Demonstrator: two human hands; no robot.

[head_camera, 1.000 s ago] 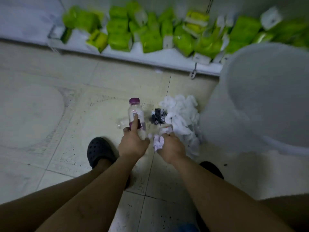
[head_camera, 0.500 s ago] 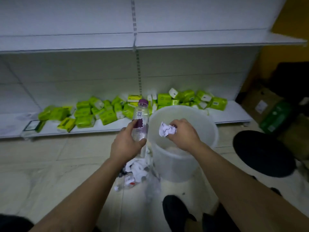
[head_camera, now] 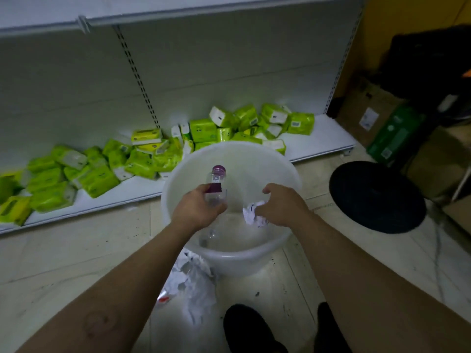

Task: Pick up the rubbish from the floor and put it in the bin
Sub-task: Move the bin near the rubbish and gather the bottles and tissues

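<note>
A white plastic bin (head_camera: 229, 258) stands on the floor in front of me. My left hand (head_camera: 196, 210) is above its opening, gripping a clear plastic bottle (head_camera: 216, 182) with a purple cap and label, held upright. My right hand (head_camera: 283, 206) is also over the bin, thumb lifted and fingers spread. A crumpled white paper (head_camera: 253, 215) sits just under its fingertips, inside the bin's mouth. More crumpled paper and clear plastic rubbish (head_camera: 193, 284) lie on the tiles left of the bin's base.
A low white shelf (head_camera: 318, 141) behind the bin carries several green tissue packs (head_camera: 96, 179). A black round stool (head_camera: 377, 197) stands to the right, with cardboard boxes (head_camera: 367, 110) behind it. My black shoes (head_camera: 249, 327) are near the bin.
I rose from a crouch over the floor pile. Both hands carried the bottle and the paper up over the bin; the right hand's fingers have now loosened around the paper.
</note>
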